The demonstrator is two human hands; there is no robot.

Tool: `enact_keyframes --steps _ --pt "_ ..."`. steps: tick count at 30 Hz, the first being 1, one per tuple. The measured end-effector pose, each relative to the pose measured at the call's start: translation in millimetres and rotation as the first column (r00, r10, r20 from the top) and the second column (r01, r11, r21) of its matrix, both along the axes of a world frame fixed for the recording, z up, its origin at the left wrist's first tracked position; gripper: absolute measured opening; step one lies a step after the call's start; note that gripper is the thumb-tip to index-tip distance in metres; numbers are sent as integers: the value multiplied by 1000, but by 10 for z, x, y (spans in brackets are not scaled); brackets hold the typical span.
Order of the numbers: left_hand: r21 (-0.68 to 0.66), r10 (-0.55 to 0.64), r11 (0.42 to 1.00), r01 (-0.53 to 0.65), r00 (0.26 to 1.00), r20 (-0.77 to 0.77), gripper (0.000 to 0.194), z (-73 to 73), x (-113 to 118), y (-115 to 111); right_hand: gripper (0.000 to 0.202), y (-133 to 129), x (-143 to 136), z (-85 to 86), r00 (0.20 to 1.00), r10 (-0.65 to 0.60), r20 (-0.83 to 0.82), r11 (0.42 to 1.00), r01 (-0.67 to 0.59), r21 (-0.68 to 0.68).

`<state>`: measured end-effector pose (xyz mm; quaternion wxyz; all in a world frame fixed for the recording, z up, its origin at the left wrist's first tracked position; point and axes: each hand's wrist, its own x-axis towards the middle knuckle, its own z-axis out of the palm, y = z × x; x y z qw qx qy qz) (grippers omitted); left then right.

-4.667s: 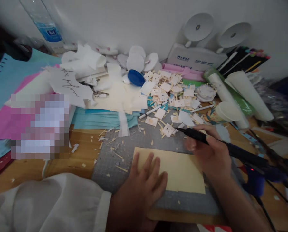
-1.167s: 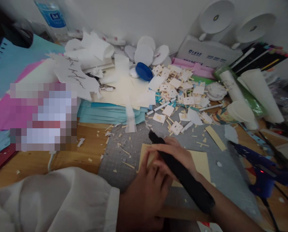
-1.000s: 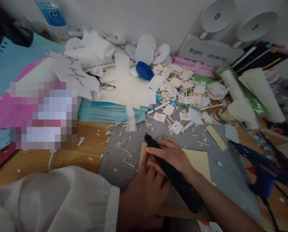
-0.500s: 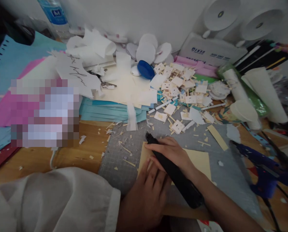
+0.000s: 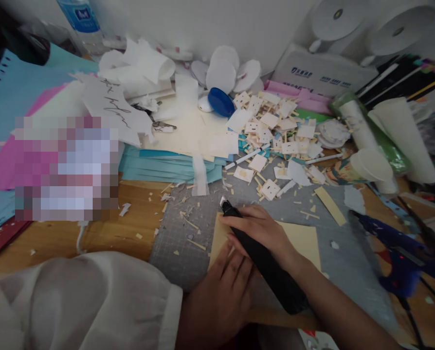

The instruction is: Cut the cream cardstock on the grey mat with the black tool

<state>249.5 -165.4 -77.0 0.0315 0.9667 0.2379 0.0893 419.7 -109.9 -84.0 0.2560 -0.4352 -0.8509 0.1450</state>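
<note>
In the head view, a cream card sheet is laid flat on a grey cutting mat, which serves as the landmark here. The sheet is pressed down near the mat's front edge by the left hand, whose fingers are spread flat on the card, closed around nothing. A white sleeve is seen on that arm, left of the mat. A black craft knife is gripped by the right hand, with fingers wrapped over its body; the small pale blade tip is set at the sheet's far left corner, about the middle of the mat. The knife's handle is angled back toward the mat's front right.

Thin cream offcuts are scattered over the left part of the mat, and a cut cream strip is lying toward its right far corner. At the far edge of the mat a heap of small square card pieces is piled. A blue lid is seen beyond that heap, farther from the mat. A stack of light blue paper is placed just past the mat's far left corner. A blue glue gun is resting off the mat's right side. A white paper cup, tipped on its side, is found past the mat's right far corner.
</note>
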Motion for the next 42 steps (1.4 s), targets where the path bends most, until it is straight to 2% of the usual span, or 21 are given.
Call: enact_keyframes --steps 5,9,16,22,25,29,33,36,39,40,42 --pt "19 -5 1000 4 1000 19 42 -39 1 -22 33 -13 -4 23 998 -18 56 1000 19 -9" --pt "15 -10 1000 11 1000 -18 46 -8 -4 -3 33 -10 5 16 997 -16 69 1000 16 2" --pt "-193 -83 979 69 995 -63 51 148 -29 109 28 0 4 -3 998 -5 64 1000 5 9" --pt "-259 -100 963 75 992 -82 51 157 -11 122 26 0 -14 27 998 -31 60 999 31 -10" --pt "-242 -75 969 51 993 -90 56 161 -11 115 25 9 -28 58 999 -43 14 999 43 7" --pt "-181 -3 983 -13 996 -92 76 141 -27 95 24 27 -41 102 998 -49 -27 998 49 29" --pt "-143 56 987 -67 995 -82 80 106 -35 92 25 37 -37 133 996 -83 -27 994 81 -67" --pt "-152 58 986 -73 994 -98 81 118 -26 123 25 33 -33 165 988 -105 -114 984 87 -157" --pt "-175 40 983 -61 992 -123 89 152 -19 176 24 17 -24 204 944 -188 -272 956 112 -271" --pt "-184 32 981 -56 991 -133 92 163 -20 194 23 12 -18 213 904 -252 -346 940 143 -310" --pt "-204 25 977 -56 988 -149 96 183 -24 226 20 7 1 216 772 -394 -499 899 211 -383"
